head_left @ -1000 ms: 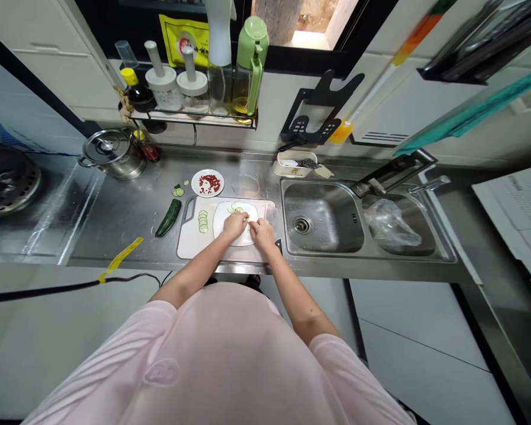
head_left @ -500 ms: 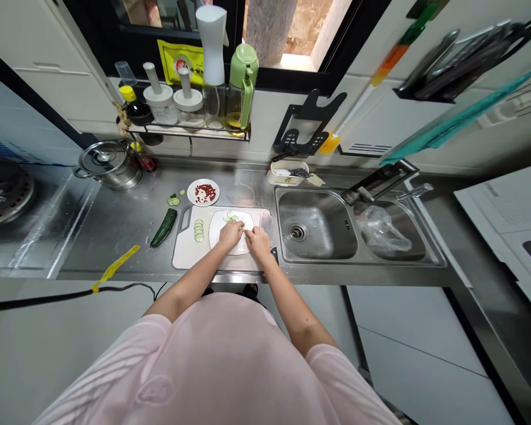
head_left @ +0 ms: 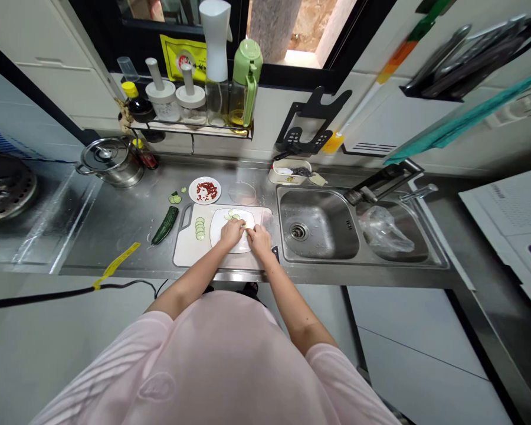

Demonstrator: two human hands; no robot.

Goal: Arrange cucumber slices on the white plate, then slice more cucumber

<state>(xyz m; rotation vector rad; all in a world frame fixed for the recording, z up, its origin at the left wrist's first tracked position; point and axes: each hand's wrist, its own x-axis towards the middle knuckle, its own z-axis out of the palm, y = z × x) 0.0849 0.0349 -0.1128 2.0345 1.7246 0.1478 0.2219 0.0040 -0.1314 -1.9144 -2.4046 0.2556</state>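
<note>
**Both hands bunched over the cucumber slices**

My forearms run forward and inward from my pink T-shirt sleeves (head_left: 115,354), elbows out, so that my hands meet near the middle of the white cutting board (head_left: 190,254), at its front edge side. My left hand (head_left: 232,232) is curled, knuckles up, fingers angled down and to the right. My right hand (head_left: 259,241) is curled too, its fingers (head_left: 251,233) pointing left towards the other hand, almost touching it. Neither hand is open, but from up here I cannot tell exactly what the fingertips have hold of.

Both hands rest over a white oval plate (head_left: 218,239) lying on the board. Thin cucumber slices (head_left: 234,215) lie on it just beyond my fingers. More slices stand in a row (head_left: 199,228) on the board, just left of the plate. The dark green cucumber piece (head_left: 165,226) lies on the steel counter (head_left: 115,236), just off the board's left edge, with a few loose slices (head_left: 175,199) beyond it. A small plate of red pieces (head_left: 205,190) sits near the board's far edge, and the steel sink (head_left: 318,224) lies to my right.
</note>
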